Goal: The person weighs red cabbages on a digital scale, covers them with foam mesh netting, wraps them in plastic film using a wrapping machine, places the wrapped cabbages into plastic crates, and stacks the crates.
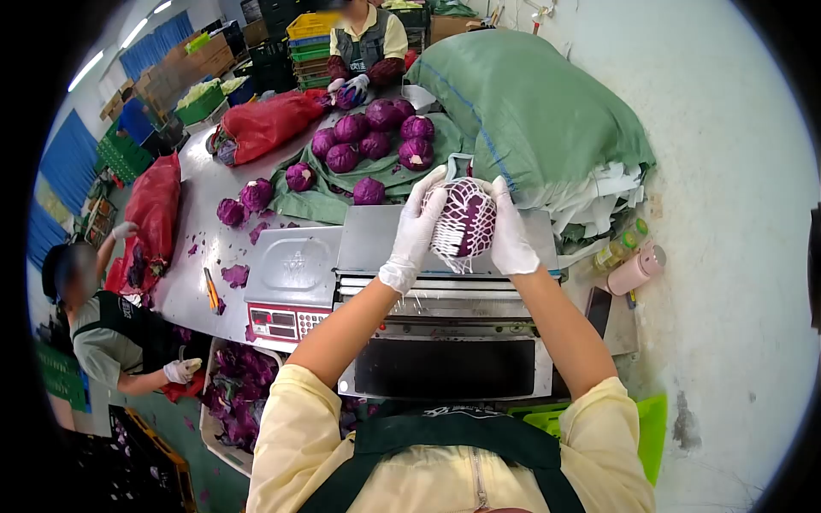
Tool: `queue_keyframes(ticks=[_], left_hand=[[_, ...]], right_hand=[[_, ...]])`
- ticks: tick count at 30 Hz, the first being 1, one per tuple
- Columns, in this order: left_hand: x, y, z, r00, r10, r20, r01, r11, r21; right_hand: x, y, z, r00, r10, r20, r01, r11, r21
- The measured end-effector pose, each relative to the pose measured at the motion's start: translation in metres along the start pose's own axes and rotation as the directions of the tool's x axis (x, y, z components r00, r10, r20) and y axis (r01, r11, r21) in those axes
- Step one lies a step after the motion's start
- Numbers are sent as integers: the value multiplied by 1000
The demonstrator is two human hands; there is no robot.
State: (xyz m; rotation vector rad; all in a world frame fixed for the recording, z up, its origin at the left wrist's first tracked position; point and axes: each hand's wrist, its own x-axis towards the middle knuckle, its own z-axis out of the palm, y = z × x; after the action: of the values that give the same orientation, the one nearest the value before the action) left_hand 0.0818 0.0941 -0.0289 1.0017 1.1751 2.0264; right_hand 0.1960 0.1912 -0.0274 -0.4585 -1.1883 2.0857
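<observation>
A red cabbage (463, 224) in a white foam net sleeve is held up between my two gloved hands, above the metal wrapping machine (445, 295). My left hand (419, 227) grips its left side, fingers curved over the top. On the opposite side, my right hand (511, 231) presses against the net, with its thumb and fingers along the cabbage. The net covers most of the purple surface, and its lower edge hangs loose. Just beyond my hands, several bare red cabbages (374, 145) rest on a green cloth (325, 192).
A scale (291, 265) stands left of the machine, near an orange-handled knife (211, 291). Red mesh sacks (154, 214) lie at the left. A big green sack (530, 103) fills the back right. One co-worker (368, 43) stands opposite, another (111, 325) at left. A pink bottle (637, 269) sits by the wall.
</observation>
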Motion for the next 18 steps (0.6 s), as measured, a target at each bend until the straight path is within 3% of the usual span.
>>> queue_keyframes(ticks=[1,3,4,8,9,11,12,13,15,16,17,18], left_hand=[[3,-13,-3,998,-68,9,69,996,-56],[9,-43,-19,998,-26,58,16,987,159],[7,-56,-25,997,-32,73,18,982,186],[-6,-90,-50,976,-90,200,7,924,381],[-5,-87,-52,975,-108,197,27,926,376],[0,-75,-51,982,-115,149,79,971,227],[5,-72,-50,983,-176,48,166,970,176],[8,-84,-51,992,-122,32,107,949,296],[1,-85,-32,919,-384,91,385,923,12],[2,-78,-23,929,-369,4,368,927,66],[3,-80,-23,925,-380,10,379,923,63],[8,-82,-24,879,-476,33,475,879,30]], right_hand=[[8,10,-6,999,-42,2,42,999,22],[13,34,-18,974,-221,-53,201,946,-253],[15,49,-25,962,-269,-55,246,933,-263],[22,83,-57,980,-195,-30,182,951,-250],[21,74,-59,974,-218,58,224,909,-350],[17,58,-56,995,-97,-3,93,962,-258],[23,55,-57,997,-53,-52,39,971,-236],[21,55,-57,986,12,-164,-47,978,-206],[17,59,-50,943,270,-193,-302,939,-163],[15,63,-44,942,159,-295,-201,973,-116],[19,72,-61,920,254,-300,-273,962,-21],[19,73,-64,919,251,-302,-271,962,-24]])
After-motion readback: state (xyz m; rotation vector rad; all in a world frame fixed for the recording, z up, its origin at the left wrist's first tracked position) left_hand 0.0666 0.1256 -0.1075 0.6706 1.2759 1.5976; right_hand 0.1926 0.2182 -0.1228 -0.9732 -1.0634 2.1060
